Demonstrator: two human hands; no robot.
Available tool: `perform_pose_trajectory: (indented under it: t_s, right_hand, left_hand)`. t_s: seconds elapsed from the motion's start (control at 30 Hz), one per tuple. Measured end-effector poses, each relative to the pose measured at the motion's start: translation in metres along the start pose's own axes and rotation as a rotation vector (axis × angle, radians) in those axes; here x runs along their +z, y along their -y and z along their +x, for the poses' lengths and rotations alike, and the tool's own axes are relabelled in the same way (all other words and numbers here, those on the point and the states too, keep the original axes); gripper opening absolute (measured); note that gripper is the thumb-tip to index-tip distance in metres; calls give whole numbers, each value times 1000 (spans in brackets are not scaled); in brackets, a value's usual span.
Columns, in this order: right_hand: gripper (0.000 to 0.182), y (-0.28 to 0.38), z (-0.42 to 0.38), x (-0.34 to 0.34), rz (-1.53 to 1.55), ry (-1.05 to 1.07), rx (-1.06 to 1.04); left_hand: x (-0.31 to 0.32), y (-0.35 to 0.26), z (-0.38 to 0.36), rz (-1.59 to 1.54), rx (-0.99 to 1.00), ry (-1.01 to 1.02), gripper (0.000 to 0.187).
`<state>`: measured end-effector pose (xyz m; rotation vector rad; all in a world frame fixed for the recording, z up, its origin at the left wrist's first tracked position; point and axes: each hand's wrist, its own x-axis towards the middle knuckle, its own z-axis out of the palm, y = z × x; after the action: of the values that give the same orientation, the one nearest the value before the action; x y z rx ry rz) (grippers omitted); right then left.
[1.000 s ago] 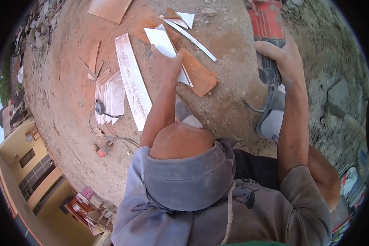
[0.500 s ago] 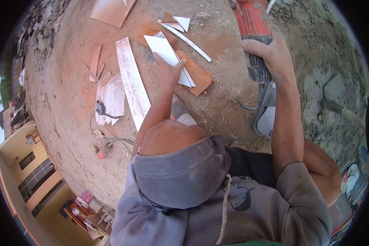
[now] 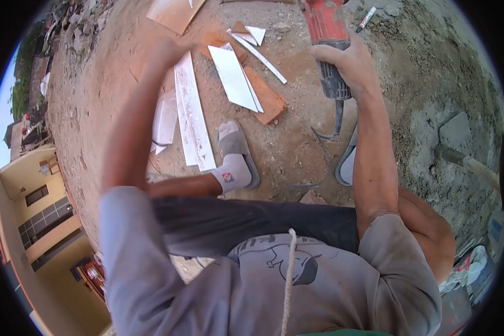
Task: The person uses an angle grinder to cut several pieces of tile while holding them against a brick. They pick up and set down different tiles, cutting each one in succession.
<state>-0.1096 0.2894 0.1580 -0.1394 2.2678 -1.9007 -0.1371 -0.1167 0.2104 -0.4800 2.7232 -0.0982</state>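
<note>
A red and black angle grinder [image 3: 326, 25] is in my right hand [image 3: 353, 63], its cord hanging from the lower end and its head cut off by the top of the view. The fingers wrap around its body, thumb across the front. Out to the left, my left hand [image 3: 171, 51] is blurred by motion above the ground, near the top of a long, dusty white tile strip [image 3: 190, 112]. Between the hands, white cut tile pieces [image 3: 229, 75] lie overlapping on an orange brick [image 3: 266, 99].
A thin curved strip [image 3: 259, 57] and small triangular offcuts [image 3: 256, 35] lie beyond the brick. A larger tile [image 3: 173, 14] is at the top left, a marker [image 3: 365, 19] at the top right. More strips [image 3: 165, 120] lie left; a shovel [image 3: 455, 133] rests right.
My left hand has let go of the white tile pieces and swung up and left. My head no longer blocks the lower middle. The right hand still grips the grinder.
</note>
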Motion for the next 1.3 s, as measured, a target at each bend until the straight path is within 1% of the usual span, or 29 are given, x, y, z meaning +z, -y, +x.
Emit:
perform_pose_trajectory:
  t_s: [0.03, 0.07, 0.1, 0.13, 0.17, 0.23, 0.27, 0.33, 0.47, 0.53, 0.63, 0.7, 0.77, 0.83, 0.93, 1.13, 1.2, 1.3]
  right_hand:
    - [51, 0, 3, 0, 7, -18, -2]
    - [50, -3, 3, 1, -5, -19, -17]
    - [49, -6, 1, 2, -24, -12, -25]
    - [49, -7, -2, 3, -33, -4, -10]
    - [49, -7, -4, 3, 5, 8, 10]
    - [48, -7, -4, 4, 32, 34, 24]
    - [49, -11, -3, 5, -4, 32, 0]
    - [49, -15, 1, 6, -36, 22, -20]
    - [51, -20, 0, 12, -41, 44, 25]
    - [51, -21, 3, 15, -31, 40, 37]
    - [52, -25, 2, 16, -25, 48, -10]
    - [52, -20, -2, 17, 4, 25, 0]
    - [51, -20, -2, 16, 19, 50, 16]
    - [51, -20, -2, 16, 34, 73, 28]
    - [49, -17, -4, 16, 49, 55, 37]
    - [46, -11, -5, 14, 84, 74, 32]
    - [48, -8, -6, 14, 36, 68, 83]
    - [49, -11, -5, 16, 3, 20, 77]
  left_hand:
    - [28, -23, -10, -16, -11, -125, 85]
    - [52, -49, -17, 12, -33, -68, 89]
    - [90, -61, -11, -76, -129, -56, 102]
    - [95, -89, -38, -191, -224, -55, 114]
    - [127, -88, -36, -193, -196, -100, 117]
    - [158, -105, -53, -191, -345, -27, 120]
    - [171, -103, -56, -199, -351, -28, 120]
    - [190, -100, -56, -416, -304, -6, 119]
    - [187, -105, -57, -419, -320, 88, 116]
    - [180, -114, -60, -386, -367, 63, 114]
    - [178, -114, -64, -377, -350, 48, 113]
    - [190, -112, -66, -380, -353, 14, 111]
    - [195, -111, -69, -382, -360, -27, 110]
    - [195, -115, -71, -375, -395, -9, 106]
    - [191, -116, -71, -398, -390, 4, 104]
    - [196, -115, -70, -405, -389, -5, 104]
    - [192, -118, -71, -402, -412, -13, 104]
    - [185, -124, -71, -390, -450, 19, 105]
